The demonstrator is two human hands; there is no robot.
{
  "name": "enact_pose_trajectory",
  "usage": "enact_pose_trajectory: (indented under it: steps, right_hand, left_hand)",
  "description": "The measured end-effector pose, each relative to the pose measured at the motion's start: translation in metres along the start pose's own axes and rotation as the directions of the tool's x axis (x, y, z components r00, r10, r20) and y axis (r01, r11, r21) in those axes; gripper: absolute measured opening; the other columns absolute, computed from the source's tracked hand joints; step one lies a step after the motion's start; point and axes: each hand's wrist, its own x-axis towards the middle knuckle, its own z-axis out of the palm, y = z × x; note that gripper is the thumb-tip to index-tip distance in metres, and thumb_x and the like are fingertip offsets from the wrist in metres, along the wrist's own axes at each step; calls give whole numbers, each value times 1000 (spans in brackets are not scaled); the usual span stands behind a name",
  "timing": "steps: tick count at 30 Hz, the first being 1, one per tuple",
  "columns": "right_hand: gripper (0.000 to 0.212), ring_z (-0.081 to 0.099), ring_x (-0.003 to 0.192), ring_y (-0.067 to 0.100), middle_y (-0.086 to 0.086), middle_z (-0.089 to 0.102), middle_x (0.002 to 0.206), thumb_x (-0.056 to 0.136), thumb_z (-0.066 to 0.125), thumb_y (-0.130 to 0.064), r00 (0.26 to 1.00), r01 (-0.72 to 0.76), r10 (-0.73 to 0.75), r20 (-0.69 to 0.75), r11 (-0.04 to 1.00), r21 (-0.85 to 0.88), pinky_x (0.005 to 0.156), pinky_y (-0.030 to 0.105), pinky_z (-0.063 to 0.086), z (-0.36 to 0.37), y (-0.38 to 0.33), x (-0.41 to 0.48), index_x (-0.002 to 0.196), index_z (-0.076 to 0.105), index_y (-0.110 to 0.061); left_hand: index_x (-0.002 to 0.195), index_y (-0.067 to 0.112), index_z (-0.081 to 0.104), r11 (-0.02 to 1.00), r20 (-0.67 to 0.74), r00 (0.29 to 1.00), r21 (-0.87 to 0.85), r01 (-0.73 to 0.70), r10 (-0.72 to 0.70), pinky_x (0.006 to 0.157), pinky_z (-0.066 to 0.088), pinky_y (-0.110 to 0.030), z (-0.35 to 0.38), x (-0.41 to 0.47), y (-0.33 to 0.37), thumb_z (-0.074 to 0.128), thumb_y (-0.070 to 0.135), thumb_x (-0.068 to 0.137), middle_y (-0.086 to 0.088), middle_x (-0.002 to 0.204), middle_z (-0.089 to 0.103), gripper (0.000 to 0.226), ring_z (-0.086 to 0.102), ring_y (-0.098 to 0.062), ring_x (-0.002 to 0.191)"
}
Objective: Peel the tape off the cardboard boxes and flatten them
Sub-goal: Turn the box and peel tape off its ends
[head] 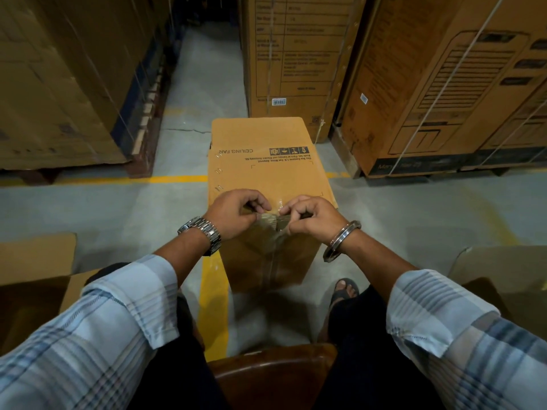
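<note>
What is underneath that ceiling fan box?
The ceiling fan box stands on grey floor. Yellow floor lines run under it; the box hides the stretch beneath.

- The ceiling fan box (266,176) is long and brown. It lies on the floor just in front of the chair (272,377). One short end faces the chair and the other points away. The black words "CEILING FAN" sit upside down on its top. The flap at the end far from the chair is open.
- The clear tape (273,261) is shiny. It runs down the middle of the end that faces the chair and is wrinkled at the top edge. The left hand (236,213) and the right hand (310,217) pinch it there.
- The left open box (35,276) sits left of the chair, and the right open box (503,276) sits right of it.
</note>
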Motion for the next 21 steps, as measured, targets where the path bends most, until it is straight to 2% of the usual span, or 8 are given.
enact_pose_trajectory:
  steps: [3, 5, 7, 9, 12, 14, 17, 21]
  right_hand:
    - [17, 64, 108, 15, 1, 69, 110, 67, 84, 2, 1000, -6, 6, -13, 1000, 9, 95, 34, 49, 2, 3, -2, 62, 73, -10]
    - [9, 58, 114, 11, -5, 64, 119, 70, 87, -10, 999, 23, -24, -24, 999, -42, 99, 34, 46, 2, 3, -7, 71, 79, -14]
    - [6, 52, 120, 12, -9, 59, 124, 75, 86, -24, 995, 95, -101, -19, 973, -210, 99, 35, 44, -2, 4, -13, 78, 81, -23]
    - [7, 48, 118, 15, -9, 58, 124, 80, 81, -34, 980, 165, -196, -25, 882, -442, 96, 37, 44, -7, 5, -21, 84, 80, -29]
    - [10, 48, 105, 17, -9, 59, 109, 84, 75, -38, 956, 226, -294, -9, 753, -618, 87, 40, 47, -10, 6, -26, 91, 80, -32]
    - [9, 54, 97, 14, -11, 63, 99, 86, 75, -34, 970, 211, -242, 7, 829, -519, 84, 41, 50, -8, 6, -27, 90, 80, -28]
    - [6, 67, 89, 15, -6, 75, 89, 86, 76, -22, 998, 42, -50, -41, 982, -187, 87, 43, 55, -11, -3, -26, 86, 81, -20]
    - [6, 69, 78, 18, 9, 77, 88, 87, 75, -9, 995, -30, 39, -88, 995, 100, 81, 33, 57, -29, -24, -20, 89, 79, -5]
  left_hand:
    - [94, 29, 74, 999, -17, 1000, 33, -21, 22, 86, 57, -43, 1, 0, 1, 68, 8, 81, 13, 88, 70, 26, 68, -8, 88]
    - [94, 29, 74, 996, -28, 999, 86, -39, 42, 87, 56, -42, 1, -1, 1, 65, 15, 79, 15, 90, 69, 23, 66, -6, 88]
    - [97, 32, 73, 988, -38, 998, 146, -50, 56, 90, 53, -44, 0, -1, 2, 64, 27, 76, 17, 90, 66, 23, 64, -7, 90]
    - [103, 37, 70, 970, -27, 998, 237, -53, 61, 95, 47, -45, 1, 1, 4, 70, 37, 78, 18, 91, 62, 24, 59, -10, 94]
    - [107, 42, 67, 935, -28, 998, 353, -37, 50, 95, 40, -41, 6, 5, 11, 74, 39, 83, 17, 92, 57, 25, 49, -11, 98]
    - [107, 43, 66, 923, -41, 998, 383, -33, 53, 92, 39, -40, 9, 7, 19, 71, 37, 86, 17, 88, 54, 22, 45, -11, 96]
    - [105, 42, 67, 915, -66, 995, 400, -48, 81, 88, 37, -37, 9, 12, 29, 68, 36, 89, 21, 82, 53, 18, 45, -12, 96]
    - [104, 42, 68, 919, -120, 983, 384, -84, 140, 81, 33, -36, -11, 25, 47, 68, 39, 90, 19, 85, 54, 15, 46, -12, 95]
